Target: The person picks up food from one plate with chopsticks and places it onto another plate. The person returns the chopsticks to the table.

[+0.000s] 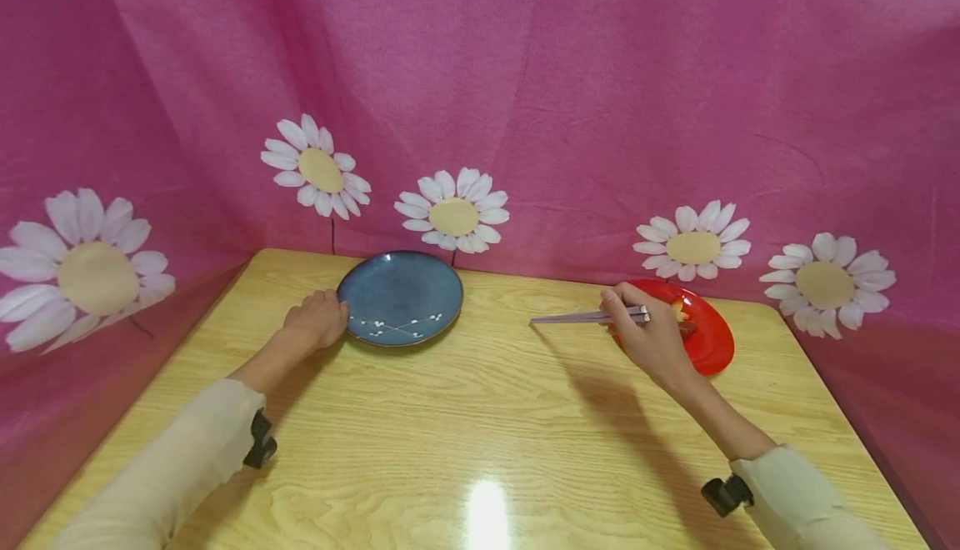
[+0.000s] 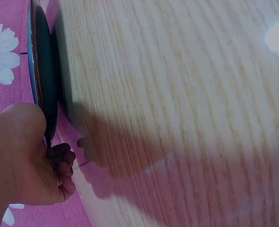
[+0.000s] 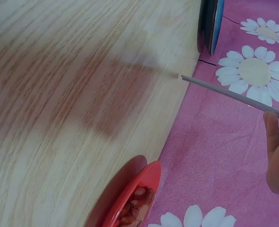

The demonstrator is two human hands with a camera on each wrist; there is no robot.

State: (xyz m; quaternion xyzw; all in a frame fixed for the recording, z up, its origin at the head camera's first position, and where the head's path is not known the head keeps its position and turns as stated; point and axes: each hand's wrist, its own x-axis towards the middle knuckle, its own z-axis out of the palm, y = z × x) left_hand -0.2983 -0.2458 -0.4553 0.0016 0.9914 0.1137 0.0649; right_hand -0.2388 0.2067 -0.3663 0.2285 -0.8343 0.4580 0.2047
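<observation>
Dark blue round plate (image 1: 405,292) with small white blossoms stands at the back left of the table. My left hand (image 1: 317,319) pinches its left rim; in the left wrist view the thumb lies on one side of the plate's edge and curled fingers (image 2: 66,170) on the other. My right hand (image 1: 647,337) holds a pair of pale purple chopsticks (image 1: 570,317), tips together and pointing left above the table, with nothing between them. Behind that hand is a red plate (image 1: 716,346), partly hidden. Brown food pieces (image 3: 135,208) lie in it.
The wooden table (image 1: 450,425) has a bright light reflection near its front. A pink cloth (image 1: 525,100) printed with white daisies hangs along the back and sides. Dark wrist devices sit on both sleeves.
</observation>
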